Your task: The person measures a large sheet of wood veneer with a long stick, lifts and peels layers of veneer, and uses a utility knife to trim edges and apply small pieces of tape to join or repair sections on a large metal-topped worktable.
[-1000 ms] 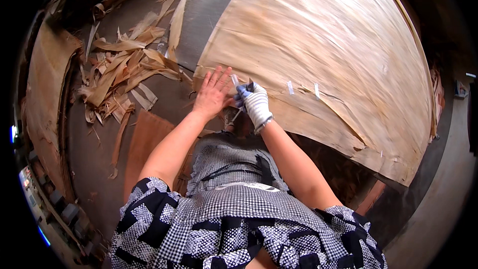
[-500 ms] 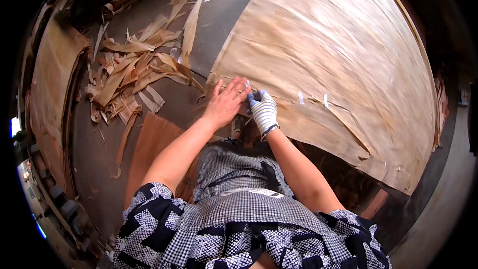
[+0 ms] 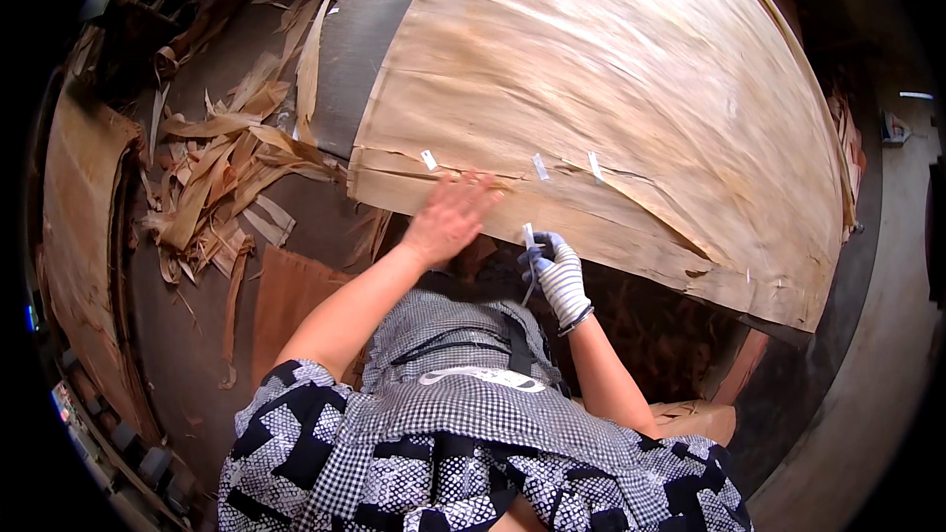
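A large tan wood veneer sheet (image 3: 591,69) is spread before me, with small white tape pieces (image 3: 540,166) stuck across splits near its front edge. My left hand (image 3: 453,217) is bare and lies over that edge, fingers stretched out and a little blurred, holding nothing. To its right, just off the sheet's front edge, my right hand (image 3: 557,271) wears a striped white glove with bluish fingertips. Its fingers pinch a narrow white tape strip (image 3: 528,234) that sticks up beyond them. A long split (image 3: 650,212) runs through the sheet to the right of the tape pieces.
Torn veneer scraps (image 3: 222,163) lie heaped on the floor at the left. Further left stands a stack of veneer sheets (image 3: 84,197). A reddish-brown board (image 3: 291,300) is beside my left forearm. A pale walkway strip (image 3: 867,305) runs along the far right.
My right hand has drawn back from the sheet toward me and now shows a tape strip. The left hand has moved right along the edge, uncovering a tape piece. The view has shifted.
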`<state>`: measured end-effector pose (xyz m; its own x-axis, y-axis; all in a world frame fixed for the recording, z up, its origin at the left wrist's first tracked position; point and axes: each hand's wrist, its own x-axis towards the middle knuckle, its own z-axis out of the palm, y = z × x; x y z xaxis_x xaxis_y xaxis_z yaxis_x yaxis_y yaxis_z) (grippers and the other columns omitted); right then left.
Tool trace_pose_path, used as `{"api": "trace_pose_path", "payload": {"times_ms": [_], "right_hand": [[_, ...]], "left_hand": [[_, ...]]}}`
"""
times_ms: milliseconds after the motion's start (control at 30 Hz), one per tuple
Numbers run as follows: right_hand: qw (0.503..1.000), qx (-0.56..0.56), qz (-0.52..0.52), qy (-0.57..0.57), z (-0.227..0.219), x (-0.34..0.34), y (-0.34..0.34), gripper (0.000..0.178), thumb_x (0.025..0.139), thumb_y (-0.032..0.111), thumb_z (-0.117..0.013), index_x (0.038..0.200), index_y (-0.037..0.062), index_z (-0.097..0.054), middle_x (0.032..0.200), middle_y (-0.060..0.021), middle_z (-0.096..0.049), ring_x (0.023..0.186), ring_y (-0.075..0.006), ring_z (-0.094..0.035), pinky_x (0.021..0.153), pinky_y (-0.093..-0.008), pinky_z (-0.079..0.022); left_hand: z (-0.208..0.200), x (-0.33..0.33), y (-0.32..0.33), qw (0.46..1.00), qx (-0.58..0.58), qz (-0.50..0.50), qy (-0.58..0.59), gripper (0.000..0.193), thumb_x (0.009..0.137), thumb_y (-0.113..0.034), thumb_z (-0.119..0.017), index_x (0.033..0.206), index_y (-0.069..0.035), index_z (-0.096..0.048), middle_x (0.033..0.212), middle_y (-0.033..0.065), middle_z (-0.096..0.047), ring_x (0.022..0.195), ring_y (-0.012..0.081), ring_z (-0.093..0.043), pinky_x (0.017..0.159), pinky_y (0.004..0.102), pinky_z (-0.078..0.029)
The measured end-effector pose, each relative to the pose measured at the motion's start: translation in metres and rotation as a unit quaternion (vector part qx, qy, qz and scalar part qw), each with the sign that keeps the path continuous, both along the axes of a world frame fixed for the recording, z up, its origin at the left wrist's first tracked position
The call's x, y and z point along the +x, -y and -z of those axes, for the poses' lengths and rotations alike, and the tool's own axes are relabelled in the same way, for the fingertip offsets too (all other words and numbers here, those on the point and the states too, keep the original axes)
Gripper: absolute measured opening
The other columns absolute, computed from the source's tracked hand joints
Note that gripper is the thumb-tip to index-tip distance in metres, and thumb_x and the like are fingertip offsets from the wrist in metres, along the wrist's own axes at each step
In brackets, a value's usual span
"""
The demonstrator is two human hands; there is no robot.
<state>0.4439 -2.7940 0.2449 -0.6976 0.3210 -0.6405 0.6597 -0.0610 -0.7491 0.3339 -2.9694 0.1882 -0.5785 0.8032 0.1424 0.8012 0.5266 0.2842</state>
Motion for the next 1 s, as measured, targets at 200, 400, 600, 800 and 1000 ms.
{"api": "trace_pose_path", "payload": {"times_ms": [200, 400, 600, 800, 1000], "right_hand": [[0.997, -0.012, 0.082, -0.007, 0.004, -0.002, -0.016, 0.008, 0.083, 0.011, -0.056, 0.086, 0.0039, -0.053, 0.066, -0.0058, -0.06, 0.048, -0.0106, -0.052, 0.042, -0.0229, -0.042], [0.992, -0.053, 0.112, -0.036, 0.024, -0.022, -0.025, 0.008, 0.083, 0.013, -0.056, 0.085, 0.0057, -0.052, 0.064, -0.0052, -0.06, 0.045, -0.0101, -0.051, 0.04, -0.0221, -0.039], [0.996, -0.038, 0.082, -0.02, 0.038, -0.052, -0.022, 0.007, 0.083, 0.01, -0.055, 0.08, 0.0046, -0.053, 0.062, -0.0039, -0.057, 0.047, -0.0105, -0.051, 0.041, -0.0234, -0.041], [0.995, -0.068, 0.046, -0.064, 0.042, -0.061, -0.008, 0.007, 0.083, 0.009, -0.056, 0.081, 0.0029, -0.054, 0.064, -0.0044, -0.057, 0.051, -0.0107, -0.052, 0.045, -0.0236, -0.044], [0.995, -0.085, 0.048, -0.036, 0.047, -0.078, 0.003, 0.012, 0.082, 0.011, -0.059, 0.078, 0.0009, -0.055, 0.062, -0.0053, -0.058, 0.048, -0.0109, -0.051, 0.043, -0.0241, -0.043]], "left_hand": [[0.008, 0.008, -0.033, 0.998, -0.037, 0.056, -0.003, 0.064, 0.078, -0.042, -0.054, 0.134, -0.023, -0.031, 0.143, 0.0046, -0.018, 0.133, 0.024, -0.011, 0.108, 0.0431, -0.002], [0.009, 0.011, -0.036, 0.998, -0.046, 0.04, -0.009, 0.065, 0.077, -0.044, -0.054, 0.134, -0.023, -0.031, 0.143, 0.0055, -0.017, 0.133, 0.025, -0.01, 0.108, 0.0431, -0.002], [-0.005, 0.009, -0.033, 0.997, -0.034, 0.023, 0.069, 0.064, 0.078, -0.034, -0.055, 0.135, -0.02, -0.03, 0.143, 0.0063, -0.017, 0.133, 0.0256, -0.011, 0.108, 0.0421, -0.005], [-0.005, 0.003, -0.01, 0.993, -0.037, -0.094, 0.056, 0.061, 0.079, -0.027, -0.055, 0.134, -0.014, -0.031, 0.143, 0.0049, -0.019, 0.133, 0.0255, -0.013, 0.107, 0.0419, -0.008], [-0.011, 0.001, -0.011, 0.994, -0.051, -0.092, 0.029, 0.06, 0.08, -0.027, -0.054, 0.133, -0.014, -0.032, 0.143, 0.0044, -0.019, 0.133, 0.0245, -0.014, 0.107, 0.0421, -0.009]]}}
